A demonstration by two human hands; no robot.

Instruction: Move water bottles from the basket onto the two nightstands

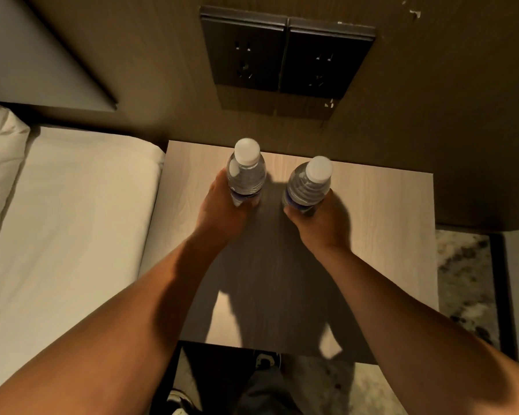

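Two water bottles are over the nightstand: the left bottle (pixel 246 172) and the right bottle (pixel 309 184), both upright with white caps on, side by side but apart, towards the back of the top near the wall. The left hand (pixel 222 211) has its grip wrapped around the lower body of the one, the right hand (pixel 321 223) closed the same way around the other, each holding from the near side. Whether the bases already sit on the wood or hang just above it I cannot tell, as the hands cover them. The nightstand (pixel 372 223) is otherwise bare where I can see it, with the arms' shadow across its middle. Just beside it on the left is the bed (pixel 72 220), and a pair of wall sockets (pixel 285 55) sits on the panel behind. No basket is in view.

This looks like the setting-down step at one nightstand. Next, I judge, the bottles want to be lowered until they stand steady, then both grips should loosen gently so neither tips, and the hands draw back without brushing the caps
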